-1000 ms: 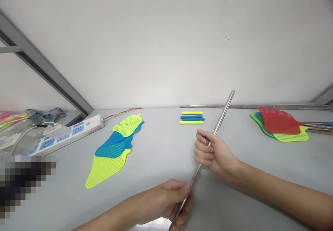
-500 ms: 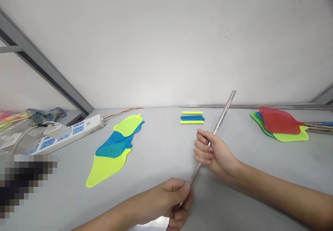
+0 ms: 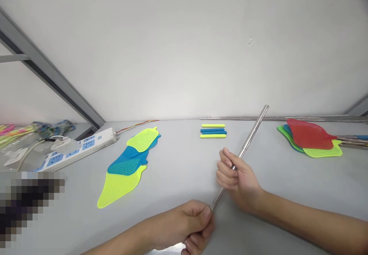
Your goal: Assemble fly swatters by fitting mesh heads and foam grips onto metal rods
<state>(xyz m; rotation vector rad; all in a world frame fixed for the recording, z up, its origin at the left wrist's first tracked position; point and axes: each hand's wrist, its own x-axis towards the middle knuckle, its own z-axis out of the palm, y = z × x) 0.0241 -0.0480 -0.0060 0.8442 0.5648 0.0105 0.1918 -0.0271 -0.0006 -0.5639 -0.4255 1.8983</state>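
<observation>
A shiny telescopic metal rod point(image 3: 255, 127) slants across the front of the table, its wide end pointing up and right. My right hand point(image 3: 234, 172) is wrapped around its middle, just below a joint between sections. Lower down, the thumb and fingers of my left hand point(image 3: 198, 222) pinch the thin section; the fingers cover that end. Beyond my hands lie several slim blue and yellow tubes, among them a yellow tube point(image 3: 213, 125) and a blue tube point(image 3: 213, 132). To the left, perforated fly swatter heads overlap in a row: a yellow head point(image 3: 122, 188) in front, blue ones point(image 3: 126, 161) behind.
At the right, a red swatter head point(image 3: 310, 134) rests on blue and yellow-green ones, with rods attached. Long thin metal rods point(image 3: 287, 118) lie along the wall. A power strip point(image 3: 100, 140) with plugs and bagged items stand at the left, beside a grey metal frame point(image 3: 57, 71).
The rod's upper end has shifted slightly right and down, and my right hand slightly down. My left hand still pinches the thin end. The whole view has shifted a little.
</observation>
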